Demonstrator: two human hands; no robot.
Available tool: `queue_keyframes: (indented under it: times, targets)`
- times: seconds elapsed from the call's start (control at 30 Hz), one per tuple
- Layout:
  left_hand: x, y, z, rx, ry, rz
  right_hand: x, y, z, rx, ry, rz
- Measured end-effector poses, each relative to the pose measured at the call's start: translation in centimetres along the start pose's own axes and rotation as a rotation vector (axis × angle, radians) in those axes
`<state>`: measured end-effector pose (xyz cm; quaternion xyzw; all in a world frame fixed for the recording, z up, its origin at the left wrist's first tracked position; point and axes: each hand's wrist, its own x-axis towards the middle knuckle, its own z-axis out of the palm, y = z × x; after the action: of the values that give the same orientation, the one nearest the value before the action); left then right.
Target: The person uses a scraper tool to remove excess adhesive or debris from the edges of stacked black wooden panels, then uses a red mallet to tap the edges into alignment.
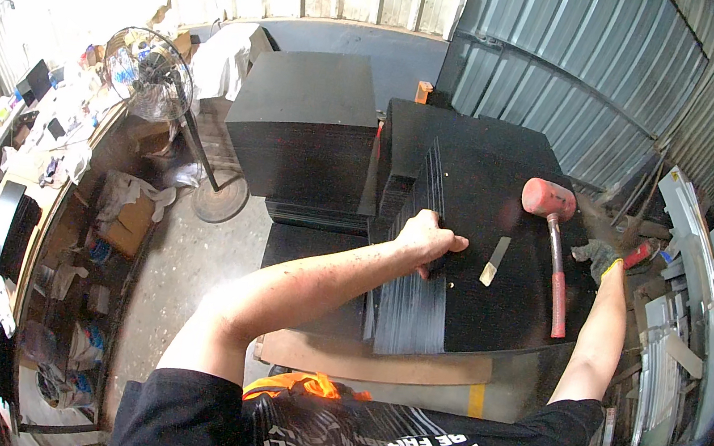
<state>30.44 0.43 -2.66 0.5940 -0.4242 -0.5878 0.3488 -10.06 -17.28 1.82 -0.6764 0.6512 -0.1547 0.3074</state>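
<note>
My bare left hand (429,240) is closed at the left edge of a tall stack of thin black sheets (500,301). Something dark shows beneath its curled fingers, too unclear to name. At the stack's right edge is my right hand (598,257) in a grey work glove, its fingers stretched over the top sheet; no held thing can be made out. Between my hands lie a mallet (549,200) with a red head and a red grip, and a short flat blade-like strip (493,263), grey with a pale end.
More black stacks (307,90) stand behind and to the left. A pedestal fan (149,74) and a cluttered workbench (68,153) are on the left. Metal profiles (669,354) lean at the right, near a red-and-grey object (640,255). Brown board (375,363) lies below the near edge.
</note>
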Motion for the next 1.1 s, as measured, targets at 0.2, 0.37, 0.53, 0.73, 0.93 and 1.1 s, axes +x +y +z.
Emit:
queue_keyframes:
  times: [0.2, 0.37, 0.53, 0.73, 0.93, 1.1]
  targets:
    - [-0.7, 0.3, -0.3, -0.034, -0.037, -0.001, -0.1, 0.7, 0.0, 0.008, -0.002, 0.004]
    - [-0.1, -0.2, -0.5, -0.075, -0.091, -0.004, -0.2, 0.9, 0.0, 0.018, 0.0, 0.004]
    - [-1.1, 0.6, -0.5, -0.024, -0.087, 0.026, -0.5, 1.4, -0.1, 0.01, 0.0, 0.014]
    - [-1.5, 1.5, 0.1, 0.071, -0.006, 0.004, -0.7, 1.5, -0.1, -0.002, 0.0, 0.014]
    - [-1.5, 1.7, 0.1, 0.119, 0.008, -0.01, -1.4, 1.7, 0.0, -0.025, 0.019, -0.004]
    - [0.0, 0.4, -0.1, 0.1, -0.004, 0.051, -2.4, 1.7, 0.6, -0.07, 0.092, -0.081]
